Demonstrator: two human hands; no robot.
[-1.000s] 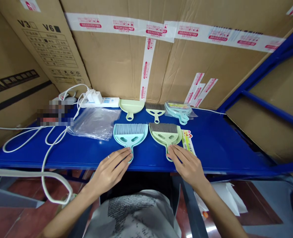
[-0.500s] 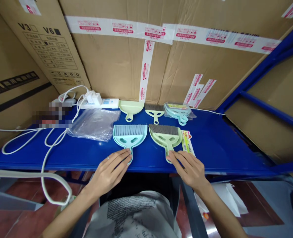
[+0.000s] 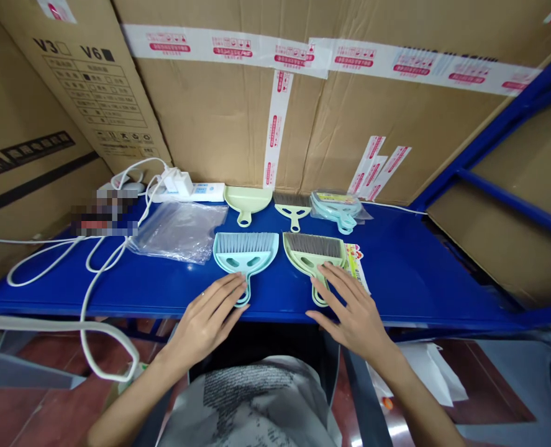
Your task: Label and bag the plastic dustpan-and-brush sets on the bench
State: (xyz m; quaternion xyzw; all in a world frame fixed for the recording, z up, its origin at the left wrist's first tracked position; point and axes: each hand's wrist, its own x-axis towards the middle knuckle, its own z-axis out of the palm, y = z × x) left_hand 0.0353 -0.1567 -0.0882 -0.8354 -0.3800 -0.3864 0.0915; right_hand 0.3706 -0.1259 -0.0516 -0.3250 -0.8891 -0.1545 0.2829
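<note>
A blue worktop (image 3: 410,261) stands against brown cardboard (image 3: 210,112) taped in white and red, with a blue metal frame (image 3: 512,205) at its right end. Along the back edge are a power strip (image 3: 210,191), a spare dustpan (image 3: 248,198), a spare brush (image 3: 294,212) and a bagged set (image 3: 335,208); clear bags (image 3: 177,230) lie left of centre.

Near the middle of the front edge, the blue brush (image 3: 245,245) and green brush (image 3: 317,247) lie side by side, each on its matching dustpan. Their handles point to the front edge, bristles to the back; the handles' long axes run roughly front to back. The blue one has grey-blue bristles, the green one dark grey-brown, and both have two oval holes.

The left hand (image 3: 210,313) has its fingers close together on the blue handle. The right hand (image 3: 354,310) is spread, fingertips at the green handle, thumb apart; whether they press on it I cannot tell.
</note>
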